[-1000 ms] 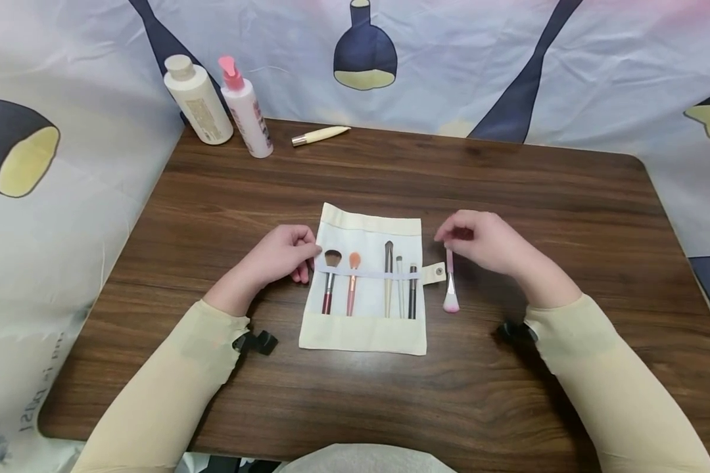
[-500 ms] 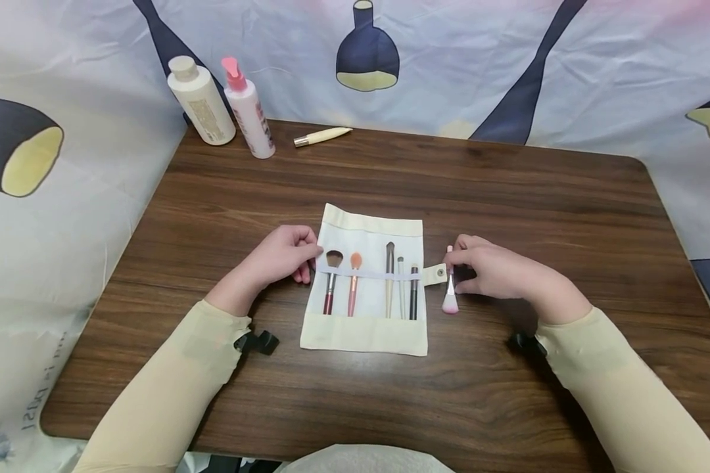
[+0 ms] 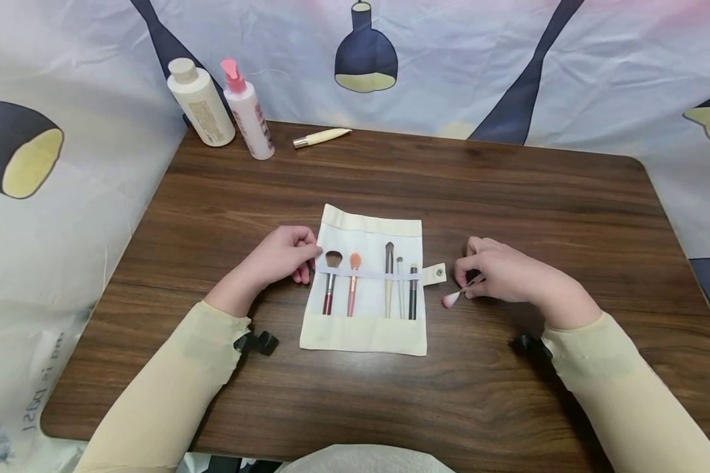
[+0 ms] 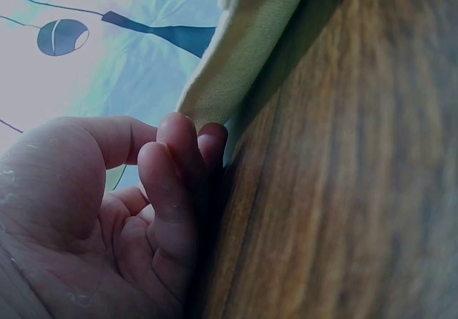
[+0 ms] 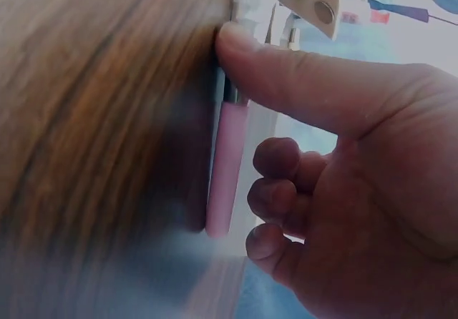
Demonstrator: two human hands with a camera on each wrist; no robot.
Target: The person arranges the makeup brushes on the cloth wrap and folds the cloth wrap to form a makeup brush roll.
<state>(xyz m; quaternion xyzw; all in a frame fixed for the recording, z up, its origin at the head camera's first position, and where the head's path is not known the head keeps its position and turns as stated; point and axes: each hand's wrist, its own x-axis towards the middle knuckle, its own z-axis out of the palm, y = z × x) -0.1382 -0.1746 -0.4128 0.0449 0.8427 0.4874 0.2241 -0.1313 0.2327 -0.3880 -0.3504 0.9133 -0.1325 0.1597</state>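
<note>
A cream fabric brush roll [image 3: 363,336] lies unrolled in the middle of the head view. Several makeup brushes sit upright in its pockets under a pale elastic band, among them a fluffy dark-haired brush [image 3: 333,259] and an orange-tipped brush [image 3: 355,261]. My left hand [image 3: 285,255] pinches the roll's left edge; the left wrist view shows fingertips on the fabric [image 4: 247,61]. To the right of the snap tab [image 3: 434,274], my right hand [image 3: 503,272] holds a pink-handled makeup brush [image 5: 227,169] by thumb and fingers, close over the table. Its white-and-pink bristles point toward the roll.
At the back left of the brown wooden table [image 3: 355,401] stand a white capped bottle [image 3: 204,108] and a pink pump bottle [image 3: 250,121]. A cream pen-shaped item [image 3: 322,136] lies beside them. A printed cloth [image 3: 449,72] hangs behind.
My right hand has come down from the brush's handle end to its middle, taken hold of it and turned it, handle swinging right. My left hand stays at the roll's edge.
</note>
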